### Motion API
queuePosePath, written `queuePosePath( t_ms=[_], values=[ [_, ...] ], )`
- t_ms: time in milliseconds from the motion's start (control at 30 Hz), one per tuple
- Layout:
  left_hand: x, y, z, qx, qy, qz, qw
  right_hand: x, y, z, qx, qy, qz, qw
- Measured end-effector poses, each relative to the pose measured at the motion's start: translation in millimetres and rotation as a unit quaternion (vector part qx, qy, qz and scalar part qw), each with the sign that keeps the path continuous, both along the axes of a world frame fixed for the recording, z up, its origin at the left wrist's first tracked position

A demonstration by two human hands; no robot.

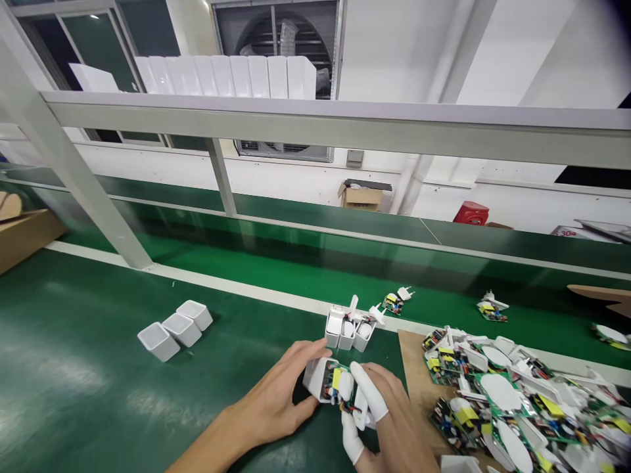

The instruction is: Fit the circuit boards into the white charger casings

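Observation:
My left hand [276, 397] grips a white plastic housing [313, 378] from its left side, thumb below and fingers above. In my right hand [394, 414], with white covers on thumb and forefinger, is a circuit board [340, 387] with yellow and white parts. The board's left end meets the housing's open end; how far it sits inside I cannot tell. Just beyond my hands stand three white housings [346, 336] with boards and white plug pieces sticking out. Three more open white housings [182, 328] stand in a slanted row to the left.
A heap of circuit boards [503, 394] lies on a cardboard sheet [410, 364] at right. Behind the white strip, the green conveyor belt [276, 276] carries several loose boards [491, 307]. A metal frame [106, 177] rises at left, near a cardboard box [29, 240].

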State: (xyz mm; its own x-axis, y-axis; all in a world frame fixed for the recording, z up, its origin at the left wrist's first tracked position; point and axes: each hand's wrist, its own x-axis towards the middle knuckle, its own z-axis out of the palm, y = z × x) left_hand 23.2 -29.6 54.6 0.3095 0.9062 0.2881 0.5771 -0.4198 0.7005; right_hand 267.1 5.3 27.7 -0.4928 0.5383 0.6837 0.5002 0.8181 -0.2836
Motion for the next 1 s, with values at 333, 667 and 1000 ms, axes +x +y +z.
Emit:
queuePosePath(
  t_ms=[333, 667, 1000],
  values=[
    [2.0, 1.3, 0.9, -0.012, -0.001, -0.008, 1.000, 1.6, 4.0, 7.4, 0.024, -0.003, 0.014, 1.000],
    [2.8, 2.8, -0.5, -0.011, -0.012, -0.014, 1.000, -0.4, 0.2, 24.4, 0.034, -0.012, 0.010, 0.999],
    [2.7, 3.0, -3.0, -0.009, 0.000, -0.006, 1.000, 3.8, -3.1, 18.9, 0.024, -0.033, 0.010, 0.999]
  ],
)
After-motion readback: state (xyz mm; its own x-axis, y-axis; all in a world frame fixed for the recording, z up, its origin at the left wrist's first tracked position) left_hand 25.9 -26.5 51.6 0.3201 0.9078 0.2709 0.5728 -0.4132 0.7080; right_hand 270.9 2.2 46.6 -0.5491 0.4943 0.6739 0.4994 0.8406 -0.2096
